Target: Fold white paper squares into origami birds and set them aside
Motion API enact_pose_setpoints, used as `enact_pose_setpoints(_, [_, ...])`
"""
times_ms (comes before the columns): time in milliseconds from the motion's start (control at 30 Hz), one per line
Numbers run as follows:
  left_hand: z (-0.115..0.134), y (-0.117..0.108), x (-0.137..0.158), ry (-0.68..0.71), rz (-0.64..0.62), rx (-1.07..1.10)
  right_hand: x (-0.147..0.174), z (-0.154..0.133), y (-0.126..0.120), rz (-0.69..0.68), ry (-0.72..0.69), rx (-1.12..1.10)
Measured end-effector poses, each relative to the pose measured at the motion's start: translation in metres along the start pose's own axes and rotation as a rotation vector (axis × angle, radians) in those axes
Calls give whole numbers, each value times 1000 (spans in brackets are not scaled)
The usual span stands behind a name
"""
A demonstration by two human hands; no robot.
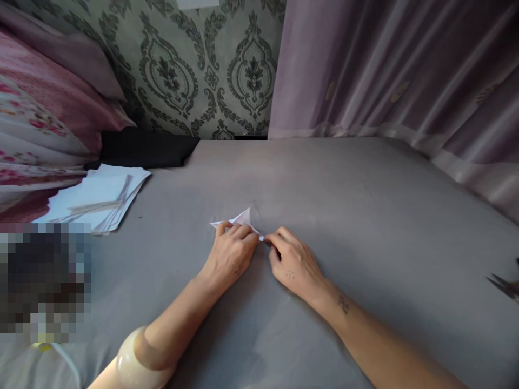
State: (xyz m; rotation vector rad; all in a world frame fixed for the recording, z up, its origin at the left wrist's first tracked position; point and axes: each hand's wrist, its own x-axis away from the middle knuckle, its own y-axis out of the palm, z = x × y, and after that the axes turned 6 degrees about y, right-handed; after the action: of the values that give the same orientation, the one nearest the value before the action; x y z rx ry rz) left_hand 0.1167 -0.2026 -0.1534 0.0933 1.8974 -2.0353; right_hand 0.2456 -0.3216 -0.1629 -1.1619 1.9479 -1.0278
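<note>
A small piece of folded white paper lies on the grey sheet in front of me, with pointed corners sticking out to the left and upward. My left hand rests over it, fingers bent and pressing on its near side, so much of the paper is hidden. At the paper's right tip, my right hand pinches the narrow end between thumb and fingers. The two hands are close together, with only that tip showing between them.
Loose white sheets are stacked at the left, beside a folded black cloth. Scissors lie at the far right edge. Purple curtains hang at the back right. A blurred patch covers the lower left.
</note>
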Motion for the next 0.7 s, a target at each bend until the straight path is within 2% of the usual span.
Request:
enact_pose_setpoints(300, [1,3,-7,-105,13,40,1,-3,-6,-30,-1,51])
enact_pose_setpoints(533, [-2,5,-9,-104,21,52,-2,4,-4,-16,49,-63])
enact_pose_setpoints(700, [-2,4,-9,-108,21,61,-2,3,-6,5,67,-55])
